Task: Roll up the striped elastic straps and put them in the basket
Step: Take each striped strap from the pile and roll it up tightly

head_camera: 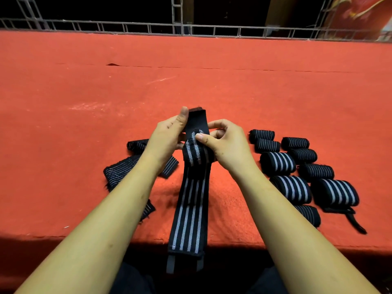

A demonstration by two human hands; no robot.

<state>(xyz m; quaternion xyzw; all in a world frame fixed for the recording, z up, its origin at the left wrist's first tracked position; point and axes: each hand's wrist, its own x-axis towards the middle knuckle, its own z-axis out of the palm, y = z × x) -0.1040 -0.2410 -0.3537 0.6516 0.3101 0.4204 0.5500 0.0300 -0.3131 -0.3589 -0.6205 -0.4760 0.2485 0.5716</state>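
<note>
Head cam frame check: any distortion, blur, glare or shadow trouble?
Head view: wide-angle stretch swells the forearms toward the bottom corners. The red cloth is evenly lit with no hard glare. Dark shadow at the near edge swallows the hanging end of the striped strap. It is slightly soft where the left hand and right hand grip it. The background is near black.

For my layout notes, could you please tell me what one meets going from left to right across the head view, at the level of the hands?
Loose unrolled straps → left hand → partly rolled strap → right hand → cluster of rolled straps.
</note>
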